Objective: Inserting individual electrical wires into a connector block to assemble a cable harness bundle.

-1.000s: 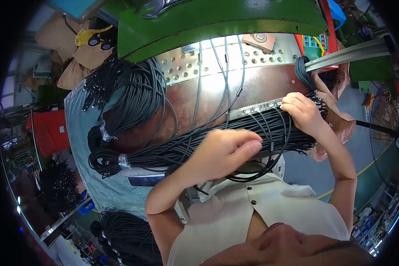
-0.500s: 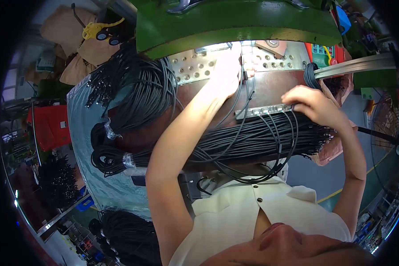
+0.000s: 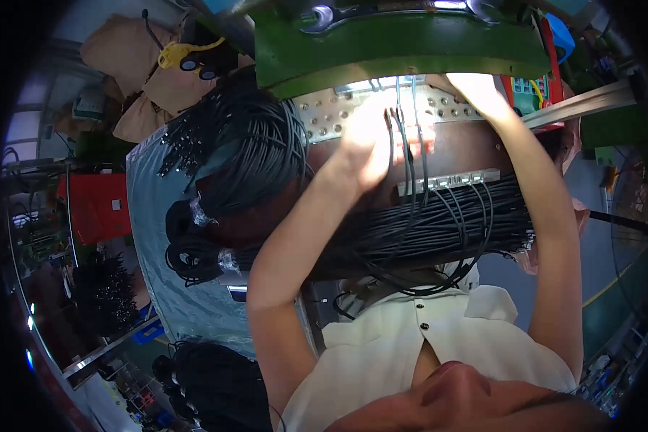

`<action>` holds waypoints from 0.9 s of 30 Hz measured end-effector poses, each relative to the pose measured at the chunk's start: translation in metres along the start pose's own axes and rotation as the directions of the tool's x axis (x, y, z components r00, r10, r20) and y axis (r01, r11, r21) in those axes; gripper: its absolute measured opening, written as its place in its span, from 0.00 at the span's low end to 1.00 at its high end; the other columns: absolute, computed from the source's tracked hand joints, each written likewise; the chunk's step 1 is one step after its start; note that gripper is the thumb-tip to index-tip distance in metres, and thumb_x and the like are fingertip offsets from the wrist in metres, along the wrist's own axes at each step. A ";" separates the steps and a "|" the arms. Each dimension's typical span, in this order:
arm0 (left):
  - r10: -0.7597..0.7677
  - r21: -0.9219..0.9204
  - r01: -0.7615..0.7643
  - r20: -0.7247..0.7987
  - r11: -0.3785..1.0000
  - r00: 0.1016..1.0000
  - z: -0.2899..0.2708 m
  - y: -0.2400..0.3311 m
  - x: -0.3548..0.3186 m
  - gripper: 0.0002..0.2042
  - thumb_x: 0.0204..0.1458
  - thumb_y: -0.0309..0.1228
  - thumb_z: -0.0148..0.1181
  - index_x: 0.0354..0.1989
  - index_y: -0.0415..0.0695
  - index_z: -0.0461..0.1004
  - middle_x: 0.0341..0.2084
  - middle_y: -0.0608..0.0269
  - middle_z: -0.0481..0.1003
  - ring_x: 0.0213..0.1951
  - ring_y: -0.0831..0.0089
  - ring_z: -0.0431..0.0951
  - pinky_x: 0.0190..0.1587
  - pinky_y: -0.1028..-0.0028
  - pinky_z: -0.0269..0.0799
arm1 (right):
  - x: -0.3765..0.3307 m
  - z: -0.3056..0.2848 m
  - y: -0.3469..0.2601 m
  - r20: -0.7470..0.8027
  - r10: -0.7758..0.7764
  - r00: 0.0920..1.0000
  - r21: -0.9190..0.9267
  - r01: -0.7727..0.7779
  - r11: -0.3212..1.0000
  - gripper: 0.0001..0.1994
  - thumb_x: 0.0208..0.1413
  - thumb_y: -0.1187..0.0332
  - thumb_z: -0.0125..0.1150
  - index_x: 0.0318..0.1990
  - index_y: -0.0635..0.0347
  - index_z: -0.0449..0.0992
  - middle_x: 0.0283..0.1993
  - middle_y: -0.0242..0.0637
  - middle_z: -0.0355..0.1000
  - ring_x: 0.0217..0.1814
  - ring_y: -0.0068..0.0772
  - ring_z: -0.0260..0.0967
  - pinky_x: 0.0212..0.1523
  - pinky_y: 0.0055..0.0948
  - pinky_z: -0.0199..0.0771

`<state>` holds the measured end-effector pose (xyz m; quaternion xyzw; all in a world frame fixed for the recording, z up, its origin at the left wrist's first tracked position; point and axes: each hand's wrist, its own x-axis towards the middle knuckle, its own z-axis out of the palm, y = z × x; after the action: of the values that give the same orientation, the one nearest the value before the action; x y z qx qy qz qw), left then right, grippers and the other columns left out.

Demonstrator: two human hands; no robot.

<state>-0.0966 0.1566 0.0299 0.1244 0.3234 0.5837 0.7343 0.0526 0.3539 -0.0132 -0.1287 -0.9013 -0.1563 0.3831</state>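
Under the bright light, my left hand has its fingers curled round several thin black cables, which run up toward a metal block below the green machine. Glare washes out much of that hand. My right hand reaches to the machine's lower edge, right of the cables; its fingers are lost in glare and behind the machine, so any hold is hidden. Nearer me lies a metal strip with slots, and cables lead from it toward my body. A thick bundle of black cables rests just below the strip.
More tied black cables are heaped on the left over a pale plastic sheet. A perforated metal plate lies beneath the machine. A wrench sits on top. A metal rail juts out at right.
My right hand has left the strip's right end and moved up and forward to the machine's edge. My left hand stays near the cables, now lower and more turned up. The view has shifted slightly.
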 end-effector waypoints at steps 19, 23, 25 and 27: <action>0.417 0.733 0.132 -0.514 0.667 0.749 -0.084 0.070 -0.189 0.33 0.62 0.53 0.28 0.38 0.33 0.72 0.23 0.54 0.77 0.21 0.73 0.77 0.24 0.81 0.72 | -0.044 -0.119 -0.083 0.599 0.185 0.779 0.424 -0.504 0.753 0.19 0.45 0.64 0.64 0.46 0.57 0.73 0.44 0.39 0.68 0.48 0.43 0.66 0.49 0.37 0.68; -0.199 0.572 0.276 -0.195 0.772 0.961 -0.015 -0.012 -0.122 0.26 0.61 0.47 0.40 0.46 0.32 0.71 0.34 0.50 0.78 0.31 0.68 0.80 0.34 0.78 0.76 | -0.064 -0.131 -0.100 0.601 0.054 0.797 0.509 -0.434 0.743 0.15 0.44 0.72 0.63 0.43 0.59 0.75 0.37 0.36 0.70 0.40 0.39 0.67 0.41 0.34 0.69; -0.265 0.495 0.302 -0.145 0.815 0.953 -0.001 -0.070 -0.089 0.23 0.62 0.44 0.43 0.53 0.34 0.66 0.43 0.52 0.75 0.42 0.71 0.77 0.45 0.75 0.72 | -0.058 -0.129 -0.102 0.617 0.079 0.783 0.536 -0.492 0.686 0.15 0.44 0.72 0.63 0.43 0.59 0.75 0.37 0.37 0.70 0.39 0.39 0.67 0.40 0.33 0.69; -0.184 0.405 0.177 -0.023 0.897 0.983 0.022 -0.109 -0.075 0.22 0.63 0.42 0.41 0.56 0.36 0.62 0.47 0.53 0.72 0.46 0.70 0.75 0.48 0.76 0.69 | -0.040 -0.125 -0.103 0.558 0.152 0.816 0.580 -0.514 0.632 0.13 0.43 0.76 0.62 0.40 0.61 0.76 0.35 0.38 0.70 0.38 0.40 0.67 0.38 0.31 0.70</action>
<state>-0.0062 0.0594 0.0102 0.2482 0.4416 0.4323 0.7460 0.1241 0.2072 0.0211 -0.1739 -0.9116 0.3135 0.2008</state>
